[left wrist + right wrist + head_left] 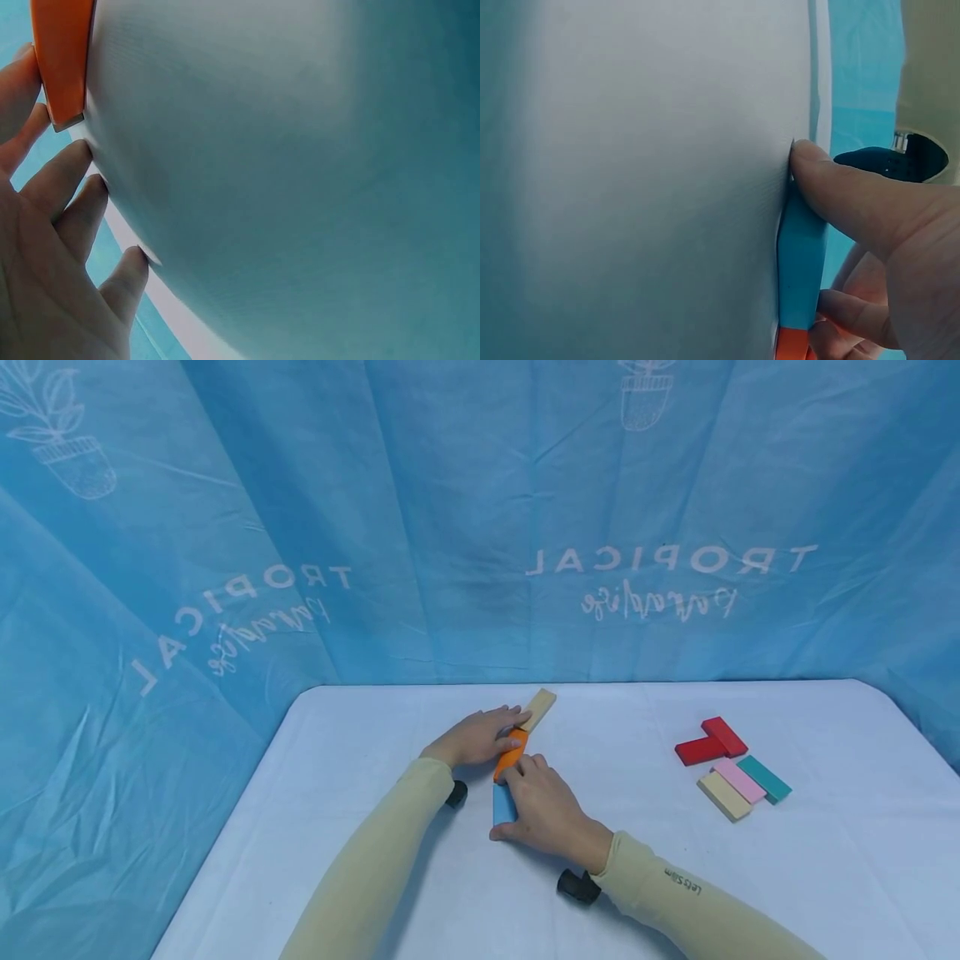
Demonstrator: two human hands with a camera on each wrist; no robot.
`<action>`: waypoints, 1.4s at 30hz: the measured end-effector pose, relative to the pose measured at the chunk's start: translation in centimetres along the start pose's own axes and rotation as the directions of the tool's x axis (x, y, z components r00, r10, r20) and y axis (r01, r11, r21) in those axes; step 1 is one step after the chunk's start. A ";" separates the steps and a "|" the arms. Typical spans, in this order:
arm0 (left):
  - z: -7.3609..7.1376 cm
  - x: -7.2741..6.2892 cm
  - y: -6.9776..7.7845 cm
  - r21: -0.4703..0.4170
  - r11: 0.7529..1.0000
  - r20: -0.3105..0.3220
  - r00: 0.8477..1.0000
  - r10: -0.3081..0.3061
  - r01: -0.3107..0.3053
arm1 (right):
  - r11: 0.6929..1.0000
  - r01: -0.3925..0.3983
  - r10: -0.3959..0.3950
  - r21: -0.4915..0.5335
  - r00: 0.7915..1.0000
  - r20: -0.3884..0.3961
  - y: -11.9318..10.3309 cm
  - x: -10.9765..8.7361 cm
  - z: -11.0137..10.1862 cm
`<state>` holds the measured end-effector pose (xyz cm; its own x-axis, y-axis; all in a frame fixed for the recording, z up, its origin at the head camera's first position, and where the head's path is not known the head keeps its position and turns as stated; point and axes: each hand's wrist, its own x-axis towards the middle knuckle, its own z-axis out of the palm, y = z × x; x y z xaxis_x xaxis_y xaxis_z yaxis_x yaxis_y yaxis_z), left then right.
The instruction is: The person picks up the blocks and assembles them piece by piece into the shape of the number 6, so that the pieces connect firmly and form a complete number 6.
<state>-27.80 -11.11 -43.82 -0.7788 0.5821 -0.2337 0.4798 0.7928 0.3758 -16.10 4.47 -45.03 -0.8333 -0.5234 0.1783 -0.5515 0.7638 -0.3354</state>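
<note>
Three wooden blocks run end to end in a slightly bent line on the white table. The plain wood block is at the far end, the orange block in the middle and the blue block nearest. My left hand lies over the joint between plain and orange blocks, its fingers spread and touching them; in the left wrist view the thumb meets the orange block. My right hand grips the blue block, thumb at its near end and fingers along its far part.
To the right on the white table lie two red blocks, touching each other. Close by, a pink block sits between a teal block and another plain block. A blue printed curtain hangs behind.
</note>
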 end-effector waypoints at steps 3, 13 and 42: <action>0.1 0.1 0.0 0.003 1.000 -0.003 1.000 0.003 -0.003 | 1.000 0.002 -0.002 0.006 1.000 -0.009 0.1 0.0 0.1; 0.1 0.1 0.1 0.002 1.000 0.000 1.000 -0.001 0.001 | 1.000 -0.002 0.002 0.024 1.000 -0.003 0.2 0.1 0.1; 0.1 0.0 0.3 0.009 0.999 -0.002 0.999 -0.037 0.037 | 0.952 -0.232 0.234 0.197 0.972 0.016 2.7 -2.8 -3.5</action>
<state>-27.66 -10.86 -43.78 -0.7969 0.5518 -0.2461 0.4539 0.8156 0.3588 -15.40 9.34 -43.25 -0.9384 -0.3362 0.0798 -0.3238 0.7747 -0.5432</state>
